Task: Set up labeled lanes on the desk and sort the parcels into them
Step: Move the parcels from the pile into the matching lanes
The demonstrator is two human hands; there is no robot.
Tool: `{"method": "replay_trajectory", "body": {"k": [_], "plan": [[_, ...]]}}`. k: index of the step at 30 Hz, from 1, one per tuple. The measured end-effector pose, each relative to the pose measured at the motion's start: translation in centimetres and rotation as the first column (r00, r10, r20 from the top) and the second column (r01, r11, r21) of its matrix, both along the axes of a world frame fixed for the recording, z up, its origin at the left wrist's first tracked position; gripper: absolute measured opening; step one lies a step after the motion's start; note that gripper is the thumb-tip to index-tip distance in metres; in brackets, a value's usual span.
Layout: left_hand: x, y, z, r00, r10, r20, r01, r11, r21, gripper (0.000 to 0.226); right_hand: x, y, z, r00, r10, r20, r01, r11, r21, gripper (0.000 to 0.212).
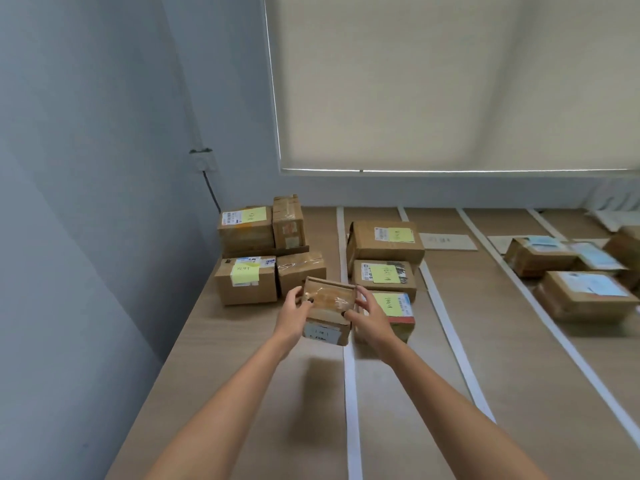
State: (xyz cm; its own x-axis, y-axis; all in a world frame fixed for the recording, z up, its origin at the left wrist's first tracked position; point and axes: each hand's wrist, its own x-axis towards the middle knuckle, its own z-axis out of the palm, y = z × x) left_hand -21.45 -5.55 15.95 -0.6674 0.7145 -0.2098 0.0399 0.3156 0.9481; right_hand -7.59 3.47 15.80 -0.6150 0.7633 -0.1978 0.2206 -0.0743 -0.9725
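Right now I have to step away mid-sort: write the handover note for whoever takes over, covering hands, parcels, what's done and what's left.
Left hand and right hand both grip one small taped parcel, lifted above the desk over the leftmost tape strip.
Done: white tape strips mark out the lanes. The left lane holds four boxes, the second lane three with yellow notes, and a lane further right holds several more.
Left: set down the held parcel. Its label is too blurred to read, so the lane cannot be told.
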Motion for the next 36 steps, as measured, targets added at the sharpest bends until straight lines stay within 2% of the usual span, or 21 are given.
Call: {"method": "replay_trajectory", "body": {"k": [9, 13, 21, 30, 36], "plan": [[7.6, 2.0, 0.7, 0.998, -0.047, -0.035, 0.048, 0.999, 0.018, 0.054, 8.2, 2.2, 0.1, 0.987, -0.156, 0.028, 0.158, 0.982, -0.106, 0.054], [8.9, 2.5, 0.0, 0.997, -0.059, -0.049, 0.058, 0.998, -0.034, 0.048, 9.6, 2.9, -0.5, 0.978, -0.207, 0.000, 0.204, 0.964, -0.172, 0.041], [9.5, 4.0, -1.6, 0.995, -0.080, 0.056, 0.085, 0.993, -0.081, 0.029, 10.6, 4.1, -2.0, 0.965, -0.250, 0.084, 0.258, 0.961, -0.101, 0.021], [12.7, 8.7, -1.8, 0.954, -0.161, 0.251, 0.158, 0.987, 0.035, 0.035, 13.4, 6.9, -1.8, 0.977, -0.211, 0.022, 0.213, 0.969, -0.130, 0.037], [17.7, 13.7, -2.6, 0.938, -0.211, 0.274, 0.207, 0.977, 0.044, 0.051, 18.6, 11.3, -2.6, 0.971, -0.236, 0.040, 0.238, 0.969, -0.061, 0.041]]}}
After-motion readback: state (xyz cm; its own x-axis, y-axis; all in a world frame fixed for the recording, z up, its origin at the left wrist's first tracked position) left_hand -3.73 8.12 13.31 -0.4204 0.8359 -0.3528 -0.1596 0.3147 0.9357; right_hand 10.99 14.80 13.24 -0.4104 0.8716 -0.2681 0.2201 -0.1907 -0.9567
